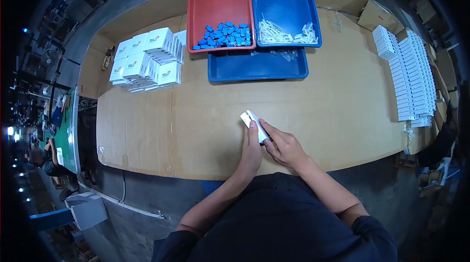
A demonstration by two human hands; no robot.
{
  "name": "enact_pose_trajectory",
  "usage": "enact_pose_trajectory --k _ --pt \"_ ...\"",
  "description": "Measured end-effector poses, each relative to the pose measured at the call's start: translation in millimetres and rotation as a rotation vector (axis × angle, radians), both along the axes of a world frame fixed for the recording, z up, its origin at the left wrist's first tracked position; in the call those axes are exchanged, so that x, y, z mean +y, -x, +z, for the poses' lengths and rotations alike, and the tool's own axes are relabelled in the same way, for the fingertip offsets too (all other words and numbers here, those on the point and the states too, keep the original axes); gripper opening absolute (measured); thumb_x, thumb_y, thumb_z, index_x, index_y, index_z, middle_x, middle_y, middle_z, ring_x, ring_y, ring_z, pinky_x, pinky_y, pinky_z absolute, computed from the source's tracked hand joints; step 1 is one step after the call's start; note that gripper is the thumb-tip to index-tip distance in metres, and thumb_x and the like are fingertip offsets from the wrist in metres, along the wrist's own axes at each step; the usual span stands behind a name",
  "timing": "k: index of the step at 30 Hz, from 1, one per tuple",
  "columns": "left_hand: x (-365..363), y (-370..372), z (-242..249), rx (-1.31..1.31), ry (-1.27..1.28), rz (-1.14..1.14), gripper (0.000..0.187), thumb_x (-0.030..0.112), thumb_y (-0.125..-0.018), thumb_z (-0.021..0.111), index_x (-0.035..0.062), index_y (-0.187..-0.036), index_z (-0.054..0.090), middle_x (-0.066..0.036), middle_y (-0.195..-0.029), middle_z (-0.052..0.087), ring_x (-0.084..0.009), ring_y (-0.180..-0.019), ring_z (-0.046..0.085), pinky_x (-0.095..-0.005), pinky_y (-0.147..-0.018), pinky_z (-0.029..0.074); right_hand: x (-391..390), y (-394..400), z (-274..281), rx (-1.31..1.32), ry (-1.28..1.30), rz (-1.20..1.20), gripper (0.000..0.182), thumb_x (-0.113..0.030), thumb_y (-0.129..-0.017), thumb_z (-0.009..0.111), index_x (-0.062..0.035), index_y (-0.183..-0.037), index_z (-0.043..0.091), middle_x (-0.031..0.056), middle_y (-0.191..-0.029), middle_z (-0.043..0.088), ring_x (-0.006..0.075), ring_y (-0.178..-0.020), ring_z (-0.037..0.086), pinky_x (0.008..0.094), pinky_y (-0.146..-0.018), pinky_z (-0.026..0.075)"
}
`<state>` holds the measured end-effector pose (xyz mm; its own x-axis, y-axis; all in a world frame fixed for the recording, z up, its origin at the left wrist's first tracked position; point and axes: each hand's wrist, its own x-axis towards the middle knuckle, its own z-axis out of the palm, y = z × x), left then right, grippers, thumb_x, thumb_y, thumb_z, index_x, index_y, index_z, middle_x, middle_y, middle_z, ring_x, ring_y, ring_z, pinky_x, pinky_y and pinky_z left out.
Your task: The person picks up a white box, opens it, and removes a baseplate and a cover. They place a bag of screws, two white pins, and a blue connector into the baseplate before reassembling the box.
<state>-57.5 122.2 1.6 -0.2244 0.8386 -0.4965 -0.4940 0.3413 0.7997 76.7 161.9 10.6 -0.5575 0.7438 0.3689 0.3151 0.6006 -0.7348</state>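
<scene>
Between my two hands, close to the table's front edge, is a small white box (251,118), tilted and with a gap along its upper end. My left hand (251,147) grips its left side, the thumb lying on the face. On the other side my right hand (285,145) has its fingers closed against the box's right edge. The fingers cover much of the lower part, so whatever is inside cannot be made out.
Stacked white boxes (159,42) stand at the left; long rows of white boxes (404,76) line the right. At the back are a red tray (218,0) of blue pieces, a blue tray (284,0) of white pieces, and another blue tray (257,68). A person (51,161) sits far left.
</scene>
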Motion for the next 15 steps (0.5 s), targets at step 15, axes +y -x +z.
enact_pose_trajectory --k 15 --pt "-6.6 6.2 -13.6 -0.043 -0.028 -0.023 0.059 0.052 -0.113 0.034 0.0008 -0.137 0.048 -0.009 -0.122 0.058 -0.0157 -0.113 0.058 -0.0334 -0.102 0.047 3.5 -0.2 -18.6 -0.037 -0.215 0.035 0.049 -0.009 -0.094 0.065 0.0093 -0.139 0.056 0.0256 -0.127 0.070 0.0341 -0.088 0.077 0.0383 -0.068 0.064"
